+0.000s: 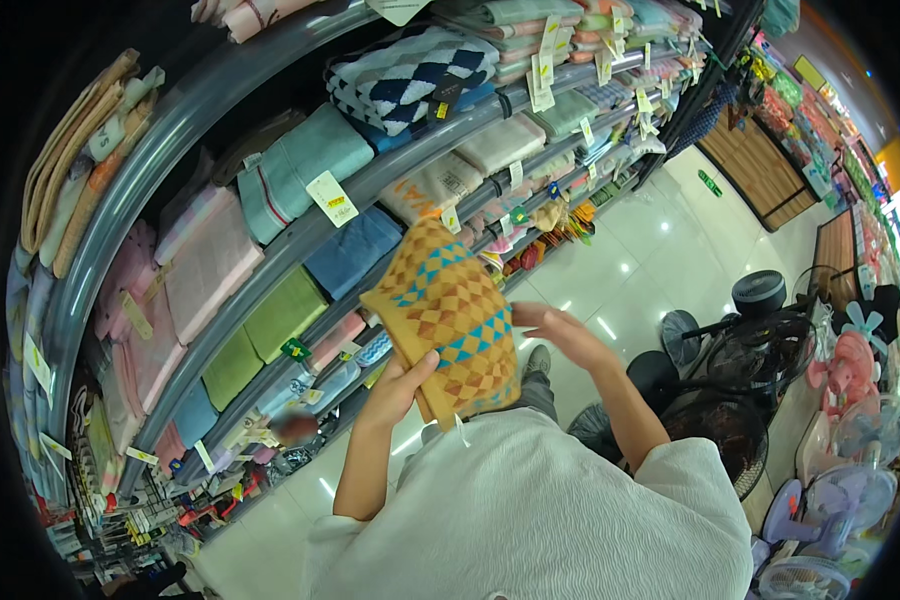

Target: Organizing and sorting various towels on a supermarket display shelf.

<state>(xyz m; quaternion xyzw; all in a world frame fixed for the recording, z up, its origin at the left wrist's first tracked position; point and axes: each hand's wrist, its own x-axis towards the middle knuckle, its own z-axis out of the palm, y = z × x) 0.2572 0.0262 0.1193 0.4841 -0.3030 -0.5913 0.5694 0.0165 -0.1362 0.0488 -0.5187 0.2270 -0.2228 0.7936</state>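
My left hand [401, 390] grips a folded mustard-yellow towel [457, 315] at its lower left edge, thumb on the front face. The cloth has brown diamonds and bands of turquoise triangles, and a small white tag [461, 430] hangs from its bottom. At the towel's right edge is my right hand [562, 334], slightly blurred, with fingers extended. Whether its fingertips touch the fabric is unclear. Just beyond the towel, folded towels lie on the shelves, among them a blue one [356, 251] and a green one [285, 311].
Tiered shelving with grey rails [285, 244] curves along the left and top. A checkered towel bundle [412, 79] and a teal towel [304, 172] lie on it. Black fans [765, 352] and a pink fan [851, 367] stand at right on the tiled floor [615, 262].
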